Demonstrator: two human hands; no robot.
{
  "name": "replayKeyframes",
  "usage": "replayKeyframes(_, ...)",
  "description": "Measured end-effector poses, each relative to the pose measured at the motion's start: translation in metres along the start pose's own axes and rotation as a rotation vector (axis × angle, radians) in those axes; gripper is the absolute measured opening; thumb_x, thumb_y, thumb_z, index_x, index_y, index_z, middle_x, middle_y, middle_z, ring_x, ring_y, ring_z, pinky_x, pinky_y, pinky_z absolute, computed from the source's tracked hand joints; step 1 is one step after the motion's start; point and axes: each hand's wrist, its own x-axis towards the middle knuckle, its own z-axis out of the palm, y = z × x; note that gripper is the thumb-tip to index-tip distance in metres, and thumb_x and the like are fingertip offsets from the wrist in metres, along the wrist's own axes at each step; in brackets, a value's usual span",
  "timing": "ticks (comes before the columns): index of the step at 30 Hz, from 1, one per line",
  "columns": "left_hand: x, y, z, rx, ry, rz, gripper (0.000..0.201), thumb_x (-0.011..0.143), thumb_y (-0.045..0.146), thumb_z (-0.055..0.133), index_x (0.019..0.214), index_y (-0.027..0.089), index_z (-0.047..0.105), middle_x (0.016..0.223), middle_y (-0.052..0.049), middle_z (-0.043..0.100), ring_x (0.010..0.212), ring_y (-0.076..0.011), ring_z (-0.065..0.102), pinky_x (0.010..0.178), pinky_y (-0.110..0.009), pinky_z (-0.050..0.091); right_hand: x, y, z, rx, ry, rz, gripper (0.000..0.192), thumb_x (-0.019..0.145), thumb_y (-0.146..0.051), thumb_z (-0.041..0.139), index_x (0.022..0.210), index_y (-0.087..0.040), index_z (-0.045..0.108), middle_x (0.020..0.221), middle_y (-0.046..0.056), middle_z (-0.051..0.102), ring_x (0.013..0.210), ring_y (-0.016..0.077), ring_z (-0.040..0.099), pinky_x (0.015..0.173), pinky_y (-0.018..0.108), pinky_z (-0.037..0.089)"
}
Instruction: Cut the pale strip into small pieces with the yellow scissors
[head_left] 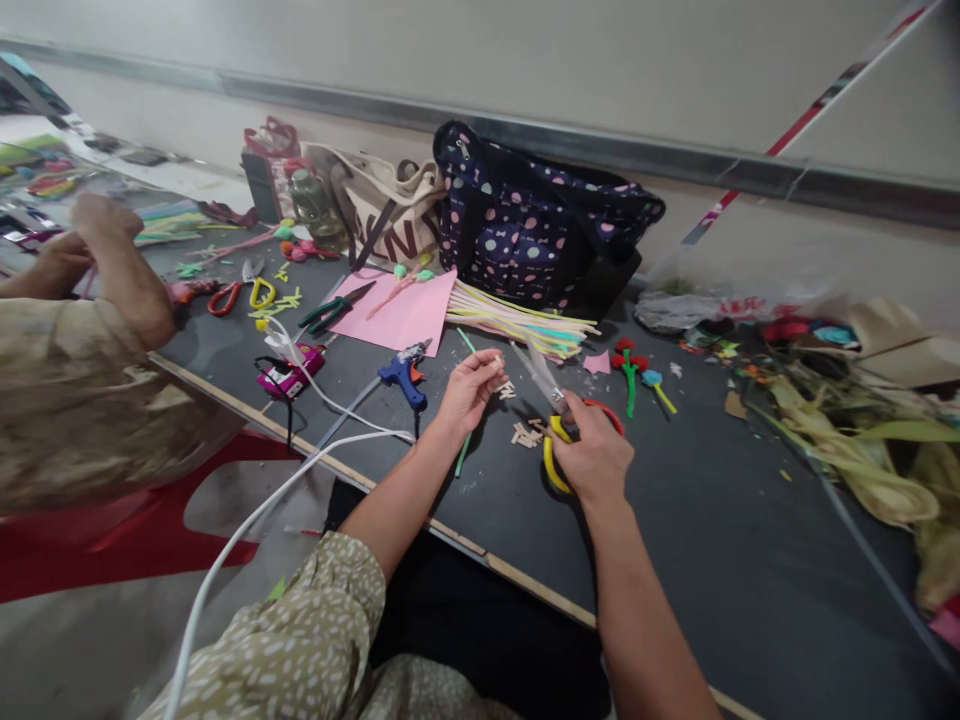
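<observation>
My left hand (472, 388) is closed in a pinch, with a small pale piece (499, 361) at the fingertips, too small to name surely. A thin green strip (463, 455) passes beneath this hand; whether the hand touches it I cannot tell. In my right hand (596, 450) are scissors (546, 382) with one yellow and one red handle loop. Their blades point up and left, slightly apart, just right of my left fingers. Short tan cut pieces (527, 434) lie in a small pile on the dark table (697, 530) between the hands.
A blue glue gun (405, 375) stands left, near a pink power strip (291, 370) and white cable (262, 505). Behind are pink paper (420, 318), pale strips (517, 318) and a dotted bag (525, 220). Pipe-cleaner flowers (628, 370) and husks (847, 450) lie right; a co-worker (75, 380) sits left.
</observation>
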Motion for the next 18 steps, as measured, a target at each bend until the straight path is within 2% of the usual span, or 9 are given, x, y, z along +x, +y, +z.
replayKeyframes(3, 0.001, 0.000, -0.002, 0.030, 0.015, -0.006, 0.035, 0.058, 0.016, 0.082, 0.090, 0.015, 0.068, 0.074, 0.002, 0.067, 0.061, -0.0052, 0.061, 0.069, -0.020, 0.053, 0.000, 0.001, 0.001, 0.028, 0.006, 0.052, 0.043, 0.080, -0.034, 0.058, 0.123, -0.026, 0.060, 0.091, 0.001, 0.068, 0.086, 0.0157, 0.061, 0.065, 0.026, 0.036)
replayKeyframes(7, -0.001, -0.002, -0.001, 0.110, -0.004, 0.038, 0.030, 0.061, 0.021, 0.080, 0.088, 0.017, 0.069, 0.076, 0.002, 0.065, 0.062, -0.0068, 0.058, 0.069, -0.023, 0.052, 0.000, 0.001, 0.002, -0.016, -0.063, 0.083, 0.044, 0.080, -0.035, 0.058, 0.123, -0.026, 0.059, 0.093, 0.002, 0.068, 0.085, 0.0165, 0.059, 0.063, 0.027, 0.033)
replayKeyframes(10, -0.008, -0.003, 0.004, 0.360, -0.064, 0.268, 0.021, 0.072, 0.024, 0.072, 0.092, 0.021, 0.072, 0.079, 0.000, 0.063, 0.068, -0.0100, 0.055, 0.069, -0.023, 0.049, 0.001, 0.001, 0.001, -0.087, -0.103, 0.097, 0.045, 0.080, -0.035, 0.059, 0.124, -0.026, 0.059, 0.093, 0.002, 0.067, 0.082, 0.0164, 0.058, 0.061, 0.027, 0.030)
replayKeyframes(12, -0.014, -0.004, 0.007, 0.603, -0.136, 0.412, 0.026, 0.076, 0.021, 0.067, 0.101, 0.026, 0.073, 0.083, -0.002, 0.063, 0.077, -0.0138, 0.054, 0.075, -0.024, 0.046, 0.001, 0.001, -0.001, -0.106, -0.106, 0.083, 0.047, 0.079, -0.035, 0.060, 0.125, -0.025, 0.058, 0.092, 0.003, 0.066, 0.081, 0.0160, 0.057, 0.060, 0.027, 0.029)
replayKeyframes(14, -0.017, -0.004, 0.007, 0.744, -0.182, 0.471, 0.035, 0.075, 0.015, 0.064, 0.107, 0.029, 0.072, 0.082, -0.003, 0.062, 0.082, -0.0172, 0.054, 0.082, -0.026, 0.044, 0.002, 0.002, -0.003, -0.127, -0.096, 0.056, 0.048, 0.079, -0.035, 0.060, 0.125, -0.024, 0.058, 0.092, 0.004, 0.066, 0.079, 0.0157, 0.056, 0.061, 0.027, 0.028)
replayKeyframes(16, -0.016, -0.002, 0.006, 0.727, -0.122, 0.480, 0.045, 0.073, 0.012, 0.065, 0.114, 0.030, 0.069, 0.081, -0.003, 0.062, 0.082, -0.0177, 0.053, 0.083, -0.026, 0.043, 0.002, 0.002, -0.004, -0.149, -0.085, 0.043, 0.048, 0.079, -0.035, 0.060, 0.126, -0.024, 0.059, 0.092, 0.004, 0.066, 0.077, 0.0154, 0.055, 0.061, 0.028, 0.027)
replayKeyframes(18, -0.011, 0.000, 0.004, 0.570, 0.020, 0.461, 0.055, 0.071, 0.011, 0.067, 0.122, 0.030, 0.063, 0.081, 0.000, 0.063, 0.074, -0.0145, 0.051, 0.077, -0.024, 0.044, 0.002, 0.001, -0.005, -0.146, -0.083, 0.053, 0.047, 0.080, -0.035, 0.060, 0.126, -0.024, 0.058, 0.092, 0.004, 0.066, 0.078, 0.0154, 0.055, 0.061, 0.027, 0.028)
